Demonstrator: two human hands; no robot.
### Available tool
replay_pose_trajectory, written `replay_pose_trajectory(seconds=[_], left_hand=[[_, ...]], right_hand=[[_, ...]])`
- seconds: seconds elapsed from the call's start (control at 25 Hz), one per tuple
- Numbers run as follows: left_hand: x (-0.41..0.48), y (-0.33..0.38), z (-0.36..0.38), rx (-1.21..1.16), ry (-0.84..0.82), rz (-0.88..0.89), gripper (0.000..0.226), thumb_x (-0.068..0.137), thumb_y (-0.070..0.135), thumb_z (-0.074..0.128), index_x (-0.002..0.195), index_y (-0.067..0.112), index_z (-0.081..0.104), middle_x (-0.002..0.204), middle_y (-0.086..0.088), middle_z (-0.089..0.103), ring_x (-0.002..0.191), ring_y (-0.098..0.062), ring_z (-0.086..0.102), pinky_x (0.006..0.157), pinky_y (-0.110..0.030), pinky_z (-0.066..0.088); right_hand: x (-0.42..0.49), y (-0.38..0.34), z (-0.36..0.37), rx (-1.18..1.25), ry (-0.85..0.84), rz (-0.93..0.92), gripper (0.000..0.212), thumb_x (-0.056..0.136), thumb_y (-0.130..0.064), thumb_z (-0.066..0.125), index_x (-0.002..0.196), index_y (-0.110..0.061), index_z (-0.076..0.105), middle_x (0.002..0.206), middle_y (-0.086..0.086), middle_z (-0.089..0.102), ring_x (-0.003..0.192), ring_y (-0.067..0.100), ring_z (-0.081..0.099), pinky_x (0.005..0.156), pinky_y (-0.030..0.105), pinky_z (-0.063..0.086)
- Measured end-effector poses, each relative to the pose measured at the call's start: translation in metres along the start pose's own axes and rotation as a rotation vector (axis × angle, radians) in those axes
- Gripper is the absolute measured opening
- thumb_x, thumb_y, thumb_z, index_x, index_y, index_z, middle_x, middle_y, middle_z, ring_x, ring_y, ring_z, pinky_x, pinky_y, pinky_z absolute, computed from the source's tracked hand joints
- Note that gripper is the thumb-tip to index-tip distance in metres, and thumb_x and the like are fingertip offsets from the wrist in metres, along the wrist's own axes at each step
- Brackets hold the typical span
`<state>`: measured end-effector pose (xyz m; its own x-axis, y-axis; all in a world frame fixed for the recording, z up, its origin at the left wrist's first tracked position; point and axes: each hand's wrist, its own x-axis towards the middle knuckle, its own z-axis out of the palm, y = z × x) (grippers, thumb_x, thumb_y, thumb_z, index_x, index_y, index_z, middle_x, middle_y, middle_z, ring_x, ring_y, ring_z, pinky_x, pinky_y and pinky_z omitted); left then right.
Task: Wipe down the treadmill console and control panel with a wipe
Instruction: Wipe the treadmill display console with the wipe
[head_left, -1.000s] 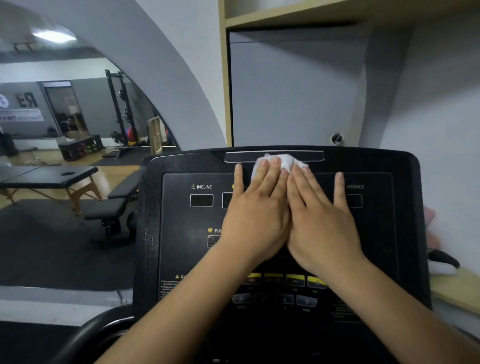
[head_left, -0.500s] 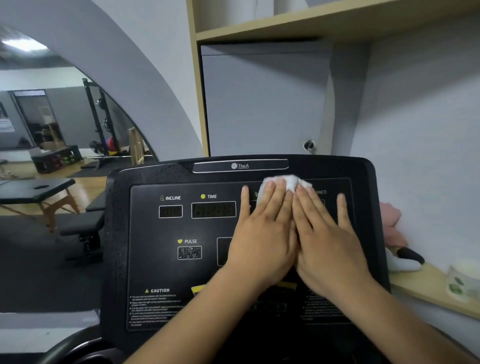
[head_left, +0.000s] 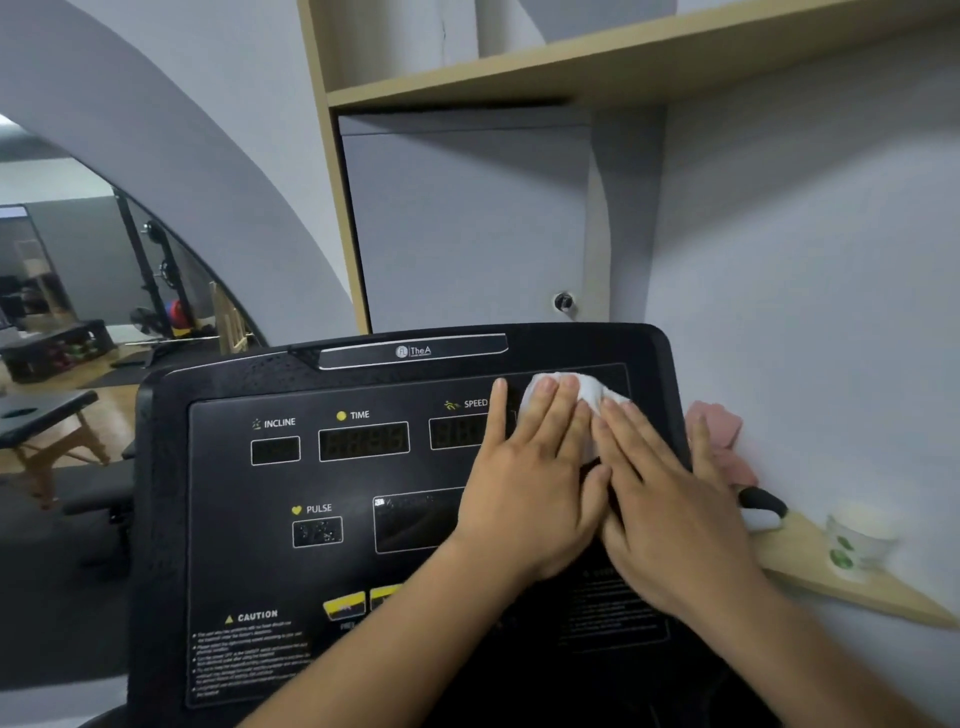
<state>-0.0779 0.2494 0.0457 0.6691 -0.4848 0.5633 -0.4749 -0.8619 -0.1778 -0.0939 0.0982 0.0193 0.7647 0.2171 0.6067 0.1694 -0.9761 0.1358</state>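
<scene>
**Mia:** Where is the wipe?

**Ben:** It is a white, crumpled wipe on the black console, near the top right corner, just right of the word SPEED. Both hands lie flat on top of it.

**Mia:** What are the fingers doing?

**Ben:** The left hand is flat and open. Its fingers are straight and close together, and their tips press on the wipe. Its thumb sticks out to the side, over the SPEED window. The right hand is flat too, touching the left one. Its fingers are a little spread and press the right part of the wipe. Nobody is pinching or gripping; they just push down.

**Mia:** Did anything change?

**Ben:** Yes. A second ago the hands and wipe were at the top middle of the console, under the logo bar. Now they are further right, by the right edge. The words INCLINE, TIME and PULSE can be read now.

**Mia:** Any cups?

**Ben:** A white cup with green dots stands on a wooden ledge, right of the console. I cannot tell what is in it.
</scene>
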Motion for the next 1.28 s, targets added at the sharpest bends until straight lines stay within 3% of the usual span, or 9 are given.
replay_pose_trajectory(seconds=[0.2,0.4,0.56,0.8,1.0,1.16,1.28], left_hand=[[0.059,0.015,-0.005,-0.009,0.014,-0.012,0.069,0.095,0.041,0.000,0.154,0.013,0.021,0.163,-0.006,0.013,0.151,-0.019,-0.001,0.116,-0.056,-0.010],[0.013,0.040,0.013,-0.025,-0.040,0.064,0.063,0.099,0.043,0.013,0.153,0.011,0.025,0.162,-0.009,0.016,0.151,-0.021,0.002,0.117,-0.057,-0.006],[0.038,0.038,0.007,0.060,-0.011,0.053,0.066,0.097,0.043,0.007,0.153,0.012,0.022,0.162,-0.008,0.016,0.151,-0.019,0.003,0.114,-0.061,-0.011],[-0.023,0.051,0.018,0.064,-0.119,0.084,0.063,0.102,0.046,0.017,0.153,0.008,0.022,0.161,-0.011,0.017,0.151,-0.024,0.003,0.116,-0.061,-0.003],[0.010,0.039,0.007,0.151,-0.066,0.022,0.063,0.101,0.045,0.005,0.154,0.012,0.011,0.163,-0.009,0.007,0.150,-0.023,-0.004,0.113,-0.063,-0.011],[-0.040,0.040,0.020,0.042,-0.113,0.075,0.064,0.102,0.048,0.019,0.152,0.010,0.024,0.161,-0.010,0.017,0.150,-0.024,0.006,0.115,-0.064,0.002],[-0.044,0.030,0.022,0.122,-0.105,0.108,0.065,0.101,0.050,0.018,0.151,0.011,0.029,0.160,-0.010,0.022,0.150,-0.023,0.012,0.114,-0.067,0.004]], right_hand=[[0.043,0.039,-0.009,-0.038,0.027,0.092,0.068,0.090,-0.033,0.010,0.148,-0.003,0.028,0.158,0.010,0.024,0.147,0.020,0.017,0.115,0.060,0.016],[-0.016,0.036,0.012,0.063,0.029,0.069,0.068,0.086,-0.032,0.023,0.147,-0.002,0.029,0.156,0.015,0.027,0.145,0.025,0.024,0.116,0.051,0.020],[0.008,0.052,0.006,0.122,0.039,0.052,0.070,0.084,-0.032,0.022,0.147,-0.001,0.025,0.157,0.016,0.025,0.145,0.023,0.020,0.118,0.047,0.017],[-0.049,0.030,0.023,0.131,-0.017,-0.018,0.073,0.082,-0.033,0.030,0.149,-0.003,0.026,0.158,0.015,0.023,0.148,0.025,0.014,0.115,0.052,0.018],[-0.009,0.036,0.008,0.136,-0.014,0.030,0.071,0.084,-0.033,0.026,0.150,-0.005,0.024,0.159,0.011,0.020,0.148,0.019,0.010,0.117,0.052,0.020],[-0.056,0.014,0.021,0.110,-0.034,-0.028,0.075,0.082,-0.038,0.034,0.149,-0.005,0.028,0.158,0.012,0.023,0.148,0.021,0.011,0.116,0.049,0.012],[-0.053,0.017,0.020,0.078,-0.022,-0.058,0.073,0.084,-0.042,0.035,0.147,-0.005,0.030,0.157,0.011,0.026,0.147,0.021,0.015,0.114,0.053,0.015]])
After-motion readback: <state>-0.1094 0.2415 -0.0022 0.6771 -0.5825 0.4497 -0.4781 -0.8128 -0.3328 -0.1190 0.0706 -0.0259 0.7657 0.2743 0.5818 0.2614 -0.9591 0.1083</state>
